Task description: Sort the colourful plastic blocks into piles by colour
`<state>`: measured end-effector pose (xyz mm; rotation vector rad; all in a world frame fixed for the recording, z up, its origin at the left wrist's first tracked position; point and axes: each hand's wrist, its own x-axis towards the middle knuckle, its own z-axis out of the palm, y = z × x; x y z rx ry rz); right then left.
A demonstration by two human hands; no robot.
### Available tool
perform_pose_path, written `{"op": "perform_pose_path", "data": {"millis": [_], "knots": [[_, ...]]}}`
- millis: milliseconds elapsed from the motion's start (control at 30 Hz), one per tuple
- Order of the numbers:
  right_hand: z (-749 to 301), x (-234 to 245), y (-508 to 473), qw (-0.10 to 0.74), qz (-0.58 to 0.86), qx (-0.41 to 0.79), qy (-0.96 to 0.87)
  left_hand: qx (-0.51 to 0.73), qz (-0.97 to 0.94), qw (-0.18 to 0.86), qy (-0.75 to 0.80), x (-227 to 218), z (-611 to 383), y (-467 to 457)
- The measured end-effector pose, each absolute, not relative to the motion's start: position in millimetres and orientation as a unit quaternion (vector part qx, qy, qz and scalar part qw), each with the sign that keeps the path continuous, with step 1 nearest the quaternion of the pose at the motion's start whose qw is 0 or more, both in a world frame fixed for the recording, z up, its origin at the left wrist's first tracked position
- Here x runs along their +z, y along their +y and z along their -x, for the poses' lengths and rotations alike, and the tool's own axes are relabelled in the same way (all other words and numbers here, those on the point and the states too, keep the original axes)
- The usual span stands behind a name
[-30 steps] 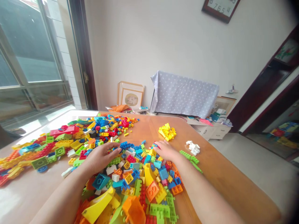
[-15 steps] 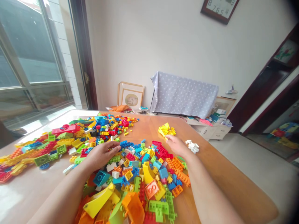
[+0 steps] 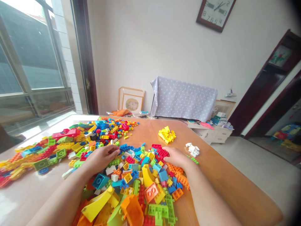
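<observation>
A large pile of mixed toy building bricks spreads across the table in front of me. My left hand rests at the pile's left side, fingers loosely bent with a gap at the thumb; no brick shows in it. At the pile's right side, my right hand reaches low beside some red bricks, thumb and fingers apart. Its fingertips are partly hidden, and I cannot tell if they touch the red bricks. Orange bricks lie just below that hand. Beyond it sits a small heap of yellow bricks.
A small group of white bricks lies to the right on the wooden table. Another wide heap of mixed bricks covers the left side. Behind the table stand a low white cabinet and something under a dotted cloth.
My right hand has drawn back from the yellow heap toward the red bricks, and its fingers have spread. My left hand stays nearly in place. The view has tilted slightly upward.
</observation>
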<state>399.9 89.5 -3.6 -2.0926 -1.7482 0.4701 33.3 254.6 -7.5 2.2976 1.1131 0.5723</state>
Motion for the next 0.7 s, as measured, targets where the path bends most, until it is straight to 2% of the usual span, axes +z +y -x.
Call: {"op": "perform_pose_path", "data": {"millis": [400, 567, 700], "knots": [[-406.5, -11.1, 88.2, 0.179, 0.743, 0.168, -0.622, 0.304, -0.814, 0.274, 0.413, 17.0, -35.6, 234.3], [-411.8, -16.5, 90.5, 0.196, 0.736, 0.179, -0.622, 0.333, -0.781, 0.329, 0.414, 33.6, -32.0, 236.6], [-417.3, -21.1, 92.7, 0.213, 0.734, 0.190, -0.616, 0.412, -0.715, 0.402, 0.395, 51.2, -27.7, 243.0]]}}
